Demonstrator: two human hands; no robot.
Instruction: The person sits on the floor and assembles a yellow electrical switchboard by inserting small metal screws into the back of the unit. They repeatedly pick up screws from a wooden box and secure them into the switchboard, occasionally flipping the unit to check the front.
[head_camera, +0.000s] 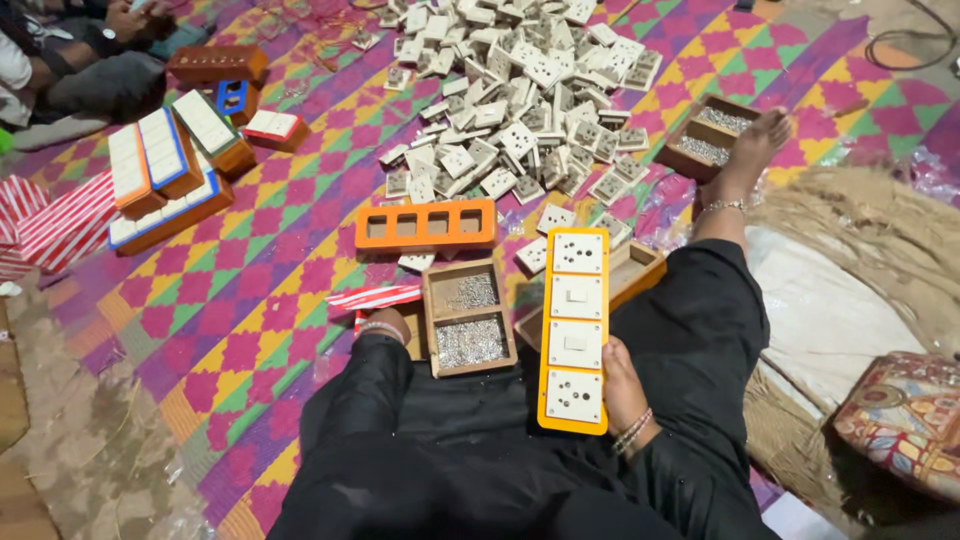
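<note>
Head view: the right hand (622, 385) grips a long yellow four-slot switch panel (574, 330), while the left hand (385, 325), mostly hidden, cannot be judged open or closed beside a wooden screw box (467, 316).

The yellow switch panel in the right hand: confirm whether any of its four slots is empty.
No: the yellow switch panel holds white modules in all four slots.

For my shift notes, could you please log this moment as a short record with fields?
Setting: person seated on a patterned mat
Right hand: holds a yellow switch plate fitted with four white modules, upright on the lap
Left hand: low beside the wooden screw box, fingers hidden
In front: empty orange plate, pile of white modules
Left of view: stacked finished boards
Others: another person sits at the top left corner
</note>
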